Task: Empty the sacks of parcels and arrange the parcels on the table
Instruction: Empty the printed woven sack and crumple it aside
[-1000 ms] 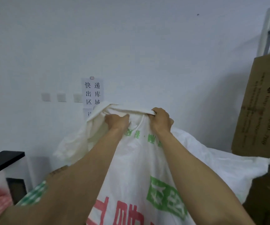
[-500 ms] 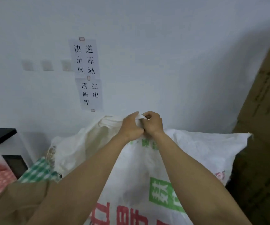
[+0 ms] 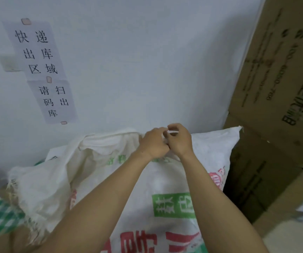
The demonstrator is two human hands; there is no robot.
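Both hands meet at the sack's (image 3: 165, 189) top edge, the left hand (image 3: 153, 143) bunching the woven cloth and the right hand (image 3: 179, 140) pinching a white tie strip (image 3: 172, 132), the sack's bulk hanging directly below and toward the person.

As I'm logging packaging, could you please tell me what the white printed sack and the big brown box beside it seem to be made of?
White printed sack: likely woven plastic, matte, with frayed threads at its edge. Big brown box: corrugated cardboard, matte, with printed lettering and folded flaps.
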